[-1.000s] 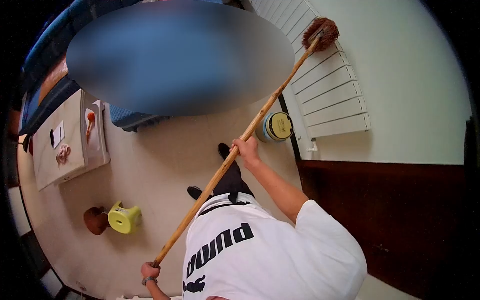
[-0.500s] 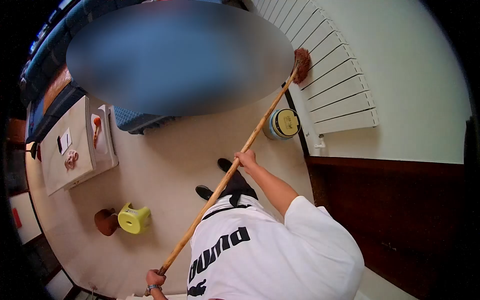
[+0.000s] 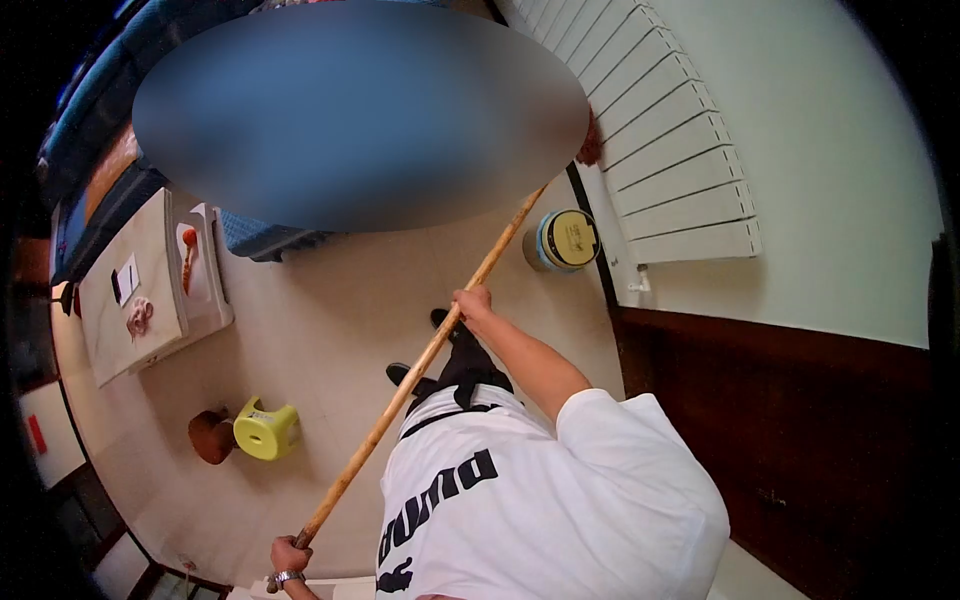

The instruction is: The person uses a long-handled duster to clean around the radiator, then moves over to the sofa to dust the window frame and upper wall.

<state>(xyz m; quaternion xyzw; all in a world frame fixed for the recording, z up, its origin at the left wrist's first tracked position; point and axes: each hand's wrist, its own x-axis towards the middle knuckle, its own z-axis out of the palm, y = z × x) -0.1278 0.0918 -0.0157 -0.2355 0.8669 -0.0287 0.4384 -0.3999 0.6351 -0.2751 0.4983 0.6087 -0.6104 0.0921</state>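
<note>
A long wooden-handled mop [image 3: 385,415] slants across the view, with a reddish-brown shaggy head [image 3: 590,142] at its far end beside the radiator. The blurred patch covers part of that head and the upper handle. My right hand [image 3: 472,302] is wrapped round the middle of the handle. Near its lower end, at the bottom left, my left hand [image 3: 290,556] grips it, with a metal-banded watch on the wrist. Close to the mop stands a round bin [image 3: 566,240] with a yellowish lid.
A white panel radiator [image 3: 680,165] runs along the right wall. On the left, a marble-topped table [image 3: 150,270] carries a notepad and small items. A yellow-green stool [image 3: 266,430] stands beside a brown stool [image 3: 209,437]. A blue sofa [image 3: 270,236] is partly blurred out.
Both hands have shifted left with the handle, my right hand also slightly up. The mop head has moved left and is now more hidden behind the blurred patch.
</note>
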